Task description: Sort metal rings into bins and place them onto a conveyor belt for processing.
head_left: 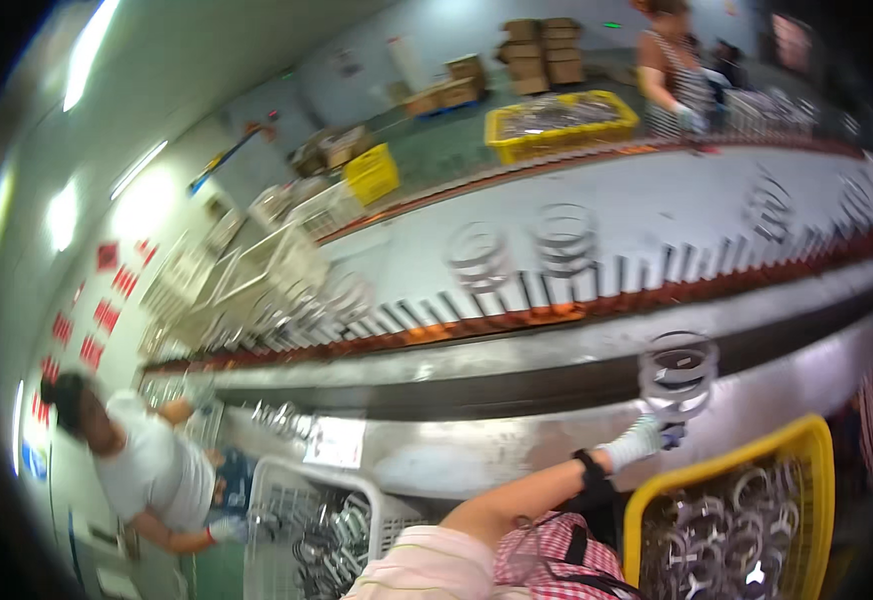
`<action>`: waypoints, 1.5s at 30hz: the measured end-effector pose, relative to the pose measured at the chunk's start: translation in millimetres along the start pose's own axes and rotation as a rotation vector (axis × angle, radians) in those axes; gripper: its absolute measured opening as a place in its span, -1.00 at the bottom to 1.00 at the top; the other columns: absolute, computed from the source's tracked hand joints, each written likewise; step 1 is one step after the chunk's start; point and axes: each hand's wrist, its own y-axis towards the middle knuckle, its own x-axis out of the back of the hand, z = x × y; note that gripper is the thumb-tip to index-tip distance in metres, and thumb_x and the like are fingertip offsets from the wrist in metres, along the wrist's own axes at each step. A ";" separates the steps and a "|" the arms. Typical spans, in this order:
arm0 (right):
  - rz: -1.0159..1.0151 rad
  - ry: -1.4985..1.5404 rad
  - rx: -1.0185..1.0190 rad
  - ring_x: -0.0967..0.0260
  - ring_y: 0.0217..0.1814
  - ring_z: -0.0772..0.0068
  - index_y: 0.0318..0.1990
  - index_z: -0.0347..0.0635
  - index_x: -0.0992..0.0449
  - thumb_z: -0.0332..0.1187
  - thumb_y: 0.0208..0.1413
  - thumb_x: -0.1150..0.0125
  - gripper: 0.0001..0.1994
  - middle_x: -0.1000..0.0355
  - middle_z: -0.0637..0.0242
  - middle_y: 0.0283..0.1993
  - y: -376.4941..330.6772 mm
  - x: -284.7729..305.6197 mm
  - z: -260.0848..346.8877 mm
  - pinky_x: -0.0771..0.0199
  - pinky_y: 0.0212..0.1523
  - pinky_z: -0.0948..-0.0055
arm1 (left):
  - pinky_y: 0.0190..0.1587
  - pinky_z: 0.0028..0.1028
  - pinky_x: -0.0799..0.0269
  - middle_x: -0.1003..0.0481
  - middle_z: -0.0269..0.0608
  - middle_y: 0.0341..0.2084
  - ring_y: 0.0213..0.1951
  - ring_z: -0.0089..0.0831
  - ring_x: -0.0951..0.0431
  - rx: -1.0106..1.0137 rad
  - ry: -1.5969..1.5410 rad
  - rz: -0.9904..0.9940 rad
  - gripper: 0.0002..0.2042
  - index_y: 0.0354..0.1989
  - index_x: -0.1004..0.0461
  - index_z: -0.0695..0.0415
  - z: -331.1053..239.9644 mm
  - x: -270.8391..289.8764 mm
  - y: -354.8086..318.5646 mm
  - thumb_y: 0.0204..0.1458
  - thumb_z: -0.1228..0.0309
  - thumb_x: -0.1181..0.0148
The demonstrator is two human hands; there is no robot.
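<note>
At the conveyor's near edge the gloved right hand (645, 438) grips a coil spring (678, 374) above the yellow crate (807, 450) of springs; left hand unseen.

The scene is lit brightly from long white ceiling strip lights (87, 50), which are blown out to glare at the upper left. Soft sheen is thrown across the long grey conveyor belt (657, 215). Motion blur is seen throughout; the coiled metal spring (679, 372) is smeared. Straight edges are bent strongly, and the corners are lost to black vignetting.
</note>
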 end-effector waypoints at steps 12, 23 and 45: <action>-0.350 -0.142 -0.104 -0.36 -0.21 0.11 -0.18 -0.06 -0.53 -0.17 -0.05 -0.18 -0.71 -0.43 0.05 -0.23 15.4 4.5 -44.0 -0.35 -0.15 0.20 | -0.46 -0.18 -0.36 -0.49 0.03 -0.42 -0.48 -0.16 -0.48 -0.147 2.181 -0.368 -0.79 -0.27 -0.48 0.13 -171.9 28.8 -26.0 -0.02 0.46 0.09; -0.645 0.355 -0.582 -0.21 -0.21 0.31 -0.28 -0.23 -0.36 -0.44 0.04 -0.02 -0.89 -0.29 0.19 -0.27 -56.0 63.4 18.5 -0.23 -0.07 0.41 | 0.25 -0.16 0.03 -0.29 -0.03 0.08 0.16 -0.12 -0.20 -0.324 2.014 -0.768 -0.61 0.07 -0.30 0.13 -242.0 143.1 18.3 0.04 0.34 0.12; -0.432 1.546 -0.227 -0.31 -0.29 0.56 -0.26 -0.29 -0.44 -0.45 0.05 -0.09 -0.87 -0.41 0.35 -0.34 137.5 168.1 305.4 -0.35 -0.22 0.55 | -0.17 -0.50 -0.37 -0.41 -0.16 -0.12 -0.13 -0.51 -0.41 -0.020 0.867 0.400 -0.56 0.12 -0.23 0.21 -108.5 -5.6 -89.6 0.01 0.59 -0.07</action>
